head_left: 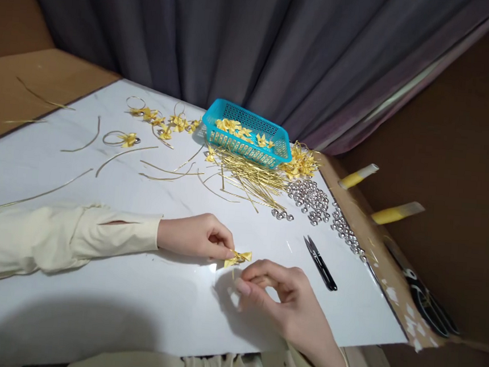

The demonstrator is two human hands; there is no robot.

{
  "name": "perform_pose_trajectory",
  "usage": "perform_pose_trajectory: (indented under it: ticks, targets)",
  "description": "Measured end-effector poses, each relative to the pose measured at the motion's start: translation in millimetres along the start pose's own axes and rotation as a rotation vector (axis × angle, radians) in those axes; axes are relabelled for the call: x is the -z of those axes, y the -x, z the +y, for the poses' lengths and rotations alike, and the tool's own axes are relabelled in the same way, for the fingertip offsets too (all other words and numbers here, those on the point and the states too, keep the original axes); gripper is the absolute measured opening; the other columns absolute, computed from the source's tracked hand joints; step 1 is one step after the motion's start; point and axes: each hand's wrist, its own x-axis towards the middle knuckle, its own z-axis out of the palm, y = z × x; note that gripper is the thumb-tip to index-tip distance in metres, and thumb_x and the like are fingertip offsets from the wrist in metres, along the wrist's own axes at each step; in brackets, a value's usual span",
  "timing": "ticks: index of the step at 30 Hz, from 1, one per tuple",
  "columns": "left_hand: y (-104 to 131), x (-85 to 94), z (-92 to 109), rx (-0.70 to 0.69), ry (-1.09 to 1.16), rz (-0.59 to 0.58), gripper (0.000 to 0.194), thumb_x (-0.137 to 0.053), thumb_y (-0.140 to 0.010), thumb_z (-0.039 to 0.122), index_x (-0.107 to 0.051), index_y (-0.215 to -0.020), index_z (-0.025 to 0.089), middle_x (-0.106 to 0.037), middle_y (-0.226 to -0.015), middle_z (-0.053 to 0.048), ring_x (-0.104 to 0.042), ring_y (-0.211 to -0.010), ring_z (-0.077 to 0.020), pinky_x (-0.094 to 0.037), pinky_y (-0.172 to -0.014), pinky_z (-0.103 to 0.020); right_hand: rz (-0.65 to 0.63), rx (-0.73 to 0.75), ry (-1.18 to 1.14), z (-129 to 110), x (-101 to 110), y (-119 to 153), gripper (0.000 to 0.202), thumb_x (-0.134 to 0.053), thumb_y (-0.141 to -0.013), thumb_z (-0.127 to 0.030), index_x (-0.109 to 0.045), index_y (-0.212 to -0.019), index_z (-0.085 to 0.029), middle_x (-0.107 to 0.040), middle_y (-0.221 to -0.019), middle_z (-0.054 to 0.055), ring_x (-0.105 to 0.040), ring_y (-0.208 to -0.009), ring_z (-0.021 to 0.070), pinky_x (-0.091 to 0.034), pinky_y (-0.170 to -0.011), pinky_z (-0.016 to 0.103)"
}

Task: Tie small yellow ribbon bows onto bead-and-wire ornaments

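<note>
My left hand [205, 237] pinches a small yellow ribbon bow [240, 257] between thumb and fingertips, low over the white tabletop [165, 302]. Just right of the bow and a little nearer to me is my right hand [277, 295]. Its thumb and forefinger are curled close together; a thin strand hangs near their tips, and whether they grip it is too small to tell. Beyond both hands lies a pile of gold wire ties [253, 178]. Black thread snips [321, 264] rest to the right of my right hand.
A teal basket [287, 153] holds yellow bows at the back. More bows [301, 163] and silver beads [309, 198] lie to its right. Bows with wire loops [128, 139] and loose wires [122, 158] are at the left. Black scissors [430, 308] sit beyond the right edge.
</note>
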Motion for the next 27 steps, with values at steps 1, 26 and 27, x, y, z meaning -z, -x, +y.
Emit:
perform_pose_trajectory:
  ticks: [1,26,27]
  targets:
    - [0.0,-0.5,0.0,-0.005,0.002,0.001,0.022,-0.056,-0.081,0.029,-0.064,-0.076,0.010,-0.050,-0.054,0.003,-0.042,-0.052,-0.0069,-0.033,-0.049,-0.017,-0.040,-0.004,-0.032,0.7,0.2,-0.9,0.007,-0.063,-0.079,-0.022,-0.064,-0.074,-0.017,-0.067,-0.065,0.002,-0.062,-0.062,0.0136,-0.049,-0.065,0.025]
    - [2.2,-9.8,0.5,-0.015,0.102,0.155,0.023,-0.056,-0.080,0.033,-0.064,-0.077,0.011,-0.058,-0.059,0.001,-0.046,-0.049,-0.0069,-0.038,-0.048,-0.017,0.392,0.033,-0.050,18.3,-12.7,-4.9,0.025,-0.064,-0.077,-0.038,-0.060,-0.061,-0.019,-0.058,-0.049,-0.001,-0.051,-0.051,0.0133,-0.043,-0.052,0.026]
    - [2.6,-11.0,1.3,-0.012,0.105,0.174,0.024,-0.056,-0.080,0.033,-0.064,-0.077,0.011,-0.060,-0.062,0.000,-0.047,-0.049,-0.0068,-0.039,-0.048,-0.018,0.382,0.005,-0.070,18.7,-14.0,-5.1,0.024,-0.065,-0.076,-0.037,-0.062,-0.063,-0.018,-0.058,-0.049,-0.001,-0.049,-0.047,0.0119,-0.042,-0.049,0.025]
